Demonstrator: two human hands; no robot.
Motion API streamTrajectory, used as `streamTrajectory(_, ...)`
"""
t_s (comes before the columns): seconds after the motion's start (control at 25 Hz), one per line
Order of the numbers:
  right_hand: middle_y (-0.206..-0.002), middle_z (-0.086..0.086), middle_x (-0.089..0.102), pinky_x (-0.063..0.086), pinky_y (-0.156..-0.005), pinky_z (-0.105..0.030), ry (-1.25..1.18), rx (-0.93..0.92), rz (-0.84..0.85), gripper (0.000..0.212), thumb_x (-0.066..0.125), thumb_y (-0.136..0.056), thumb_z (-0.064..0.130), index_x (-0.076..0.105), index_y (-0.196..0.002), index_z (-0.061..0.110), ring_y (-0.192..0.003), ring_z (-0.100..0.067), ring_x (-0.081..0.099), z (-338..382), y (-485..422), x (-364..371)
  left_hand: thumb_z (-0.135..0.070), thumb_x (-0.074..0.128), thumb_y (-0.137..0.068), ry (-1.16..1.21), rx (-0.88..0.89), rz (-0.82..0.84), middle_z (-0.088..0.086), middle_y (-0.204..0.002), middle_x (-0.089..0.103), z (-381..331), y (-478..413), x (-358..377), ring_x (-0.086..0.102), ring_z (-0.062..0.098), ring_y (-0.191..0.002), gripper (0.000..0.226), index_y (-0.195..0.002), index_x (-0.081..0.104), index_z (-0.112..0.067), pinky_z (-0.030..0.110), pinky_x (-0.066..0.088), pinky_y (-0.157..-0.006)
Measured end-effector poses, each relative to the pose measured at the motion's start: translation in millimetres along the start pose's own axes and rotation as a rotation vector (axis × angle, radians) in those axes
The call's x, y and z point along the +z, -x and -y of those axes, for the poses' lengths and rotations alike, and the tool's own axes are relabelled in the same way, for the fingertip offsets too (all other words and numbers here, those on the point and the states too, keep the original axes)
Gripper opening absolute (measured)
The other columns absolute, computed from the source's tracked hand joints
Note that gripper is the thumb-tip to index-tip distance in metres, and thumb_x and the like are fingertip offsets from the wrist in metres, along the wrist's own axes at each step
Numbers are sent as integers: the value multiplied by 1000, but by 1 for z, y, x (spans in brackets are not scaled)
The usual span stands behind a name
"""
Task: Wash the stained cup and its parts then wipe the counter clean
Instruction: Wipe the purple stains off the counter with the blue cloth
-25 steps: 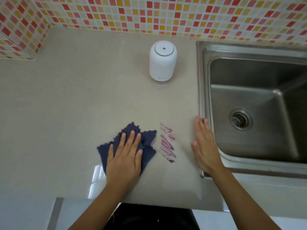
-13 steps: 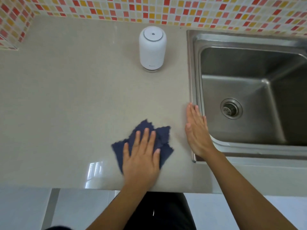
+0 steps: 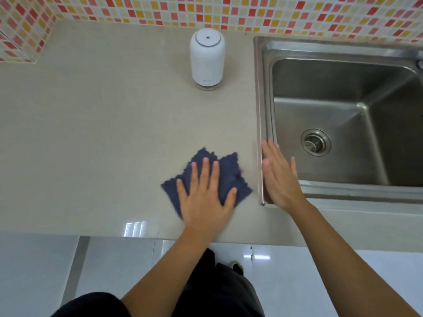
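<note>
A dark blue cloth (image 3: 229,170) lies flat on the beige counter (image 3: 103,133) just left of the sink. My left hand (image 3: 206,197) presses down on it, palm flat and fingers spread. My right hand (image 3: 279,177) is held flat with nothing in it, its fingers over the sink's left rim and slightly blurred. A white capped cup (image 3: 207,58) stands upright at the back of the counter, well away from both hands. No stain shows on the counter around the cloth.
The steel sink (image 3: 265,110) fills the right side, with its drain (image 3: 315,142) in the basin floor. A mosaic tile wall (image 3: 251,12) runs along the back. The counter's front edge (image 3: 114,234) is just below my left hand.
A second ago purple streaks showed right of the cloth. My left hand slid the cloth right over that spot, and the streaks no longer show. My right hand shifted onto the sink rim.
</note>
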State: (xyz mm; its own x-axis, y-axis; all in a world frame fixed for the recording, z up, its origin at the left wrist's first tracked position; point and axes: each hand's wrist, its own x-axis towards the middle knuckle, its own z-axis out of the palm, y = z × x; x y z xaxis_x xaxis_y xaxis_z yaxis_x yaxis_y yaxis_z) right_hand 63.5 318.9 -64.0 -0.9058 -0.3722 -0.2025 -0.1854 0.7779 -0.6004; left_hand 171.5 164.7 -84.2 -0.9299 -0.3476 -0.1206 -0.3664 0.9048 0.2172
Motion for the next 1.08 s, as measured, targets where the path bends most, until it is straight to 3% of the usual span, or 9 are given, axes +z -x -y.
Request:
streamTrajectory(0.16,-156,4,18,4,-114,-50,398,44,-116,61,7,-90,47,23,-146,29,-144,-17,11,-27,67,14,-59,22,-92,30,-286,-23,-1,-160,-1,35,-55,-19,-5,23,-146,71,-150,5,-22,61,0,-112)
streamTrajectory(0.28,-153,1,28,8,-113,-51,409,40,-163,56,13,-91,39,32,-143,27,-143,-22,18,-29,63,21,-55,19,-92,138,-432,-43,5,-160,-5,-10,-92,-14,-10,28,-145,72,-150,1,-17,65,-1,-111)
streamTrajectory(0.4,-152,0,30,9,-113,-51,413,24,-203,56,14,-91,37,33,-143,25,-142,-24,20,-30,61,24,-60,23,-91,116,-240,-12,4,-160,-2,-53,-37,2,-8,28,-146,75,-150,3,-20,60,-3,-112)
streamTrajectory(0.48,-152,-1,30,10,-112,-52,430,10,-212,56,14,-92,37,31,-143,25,-142,-25,20,-33,64,26,-64,23,-89,74,-183,10,1,-160,-3,-37,18,8,-6,26,-146,76,-150,2,-23,57,-1,-113)
streamTrajectory(0.56,-152,-2,31,12,-112,-52,438,1,-220,57,13,-91,36,31,-143,24,-142,-25,21,-33,62,25,-66,23,-88,39,-273,-1,0,-160,-2,4,48,2,-5,25,-146,76,-150,3,-25,57,1,-113)
streamTrajectory(0.68,-152,-1,30,9,-113,-50,429,4,-212,61,9,-89,38,29,-144,24,-143,-23,18,-32,62,25,-65,24,-89,55,-518,-70,5,-160,1,57,12,-15,-3,30,-146,77,-150,8,-22,63,2,-112)
streamTrajectory(0.8,-153,1,28,6,-113,-48,408,22,-214,63,8,-86,39,25,-145,26,-144,-22,14,-32,61,27,-61,21,-89,123,-664,-113,9,-159,-4,35,-59,-18,-10,35,-144,77,-150,5,-18,69,1,-108)
streamTrajectory(0.96,-154,2,24,7,-113,-48,400,20,-236,61,10,-87,37,23,-146,25,-144,-21,13,-34,60,28,-58,22,-90,98,-330,-78,7,-159,-2,-61,-14,13,-7,32,-145,73,-150,5,-20,67,-4,-107)
streamTrajectory(1.08,-154,1,25,9,-114,-49,408,10,-243,62,9,-88,37,23,-147,23,-144,-21,14,-35,62,27,-60,21,-90,69,-300,-60,3,-160,0,-35,55,21,-5,28,-146,71,-150,6,-25,63,-2,-110)
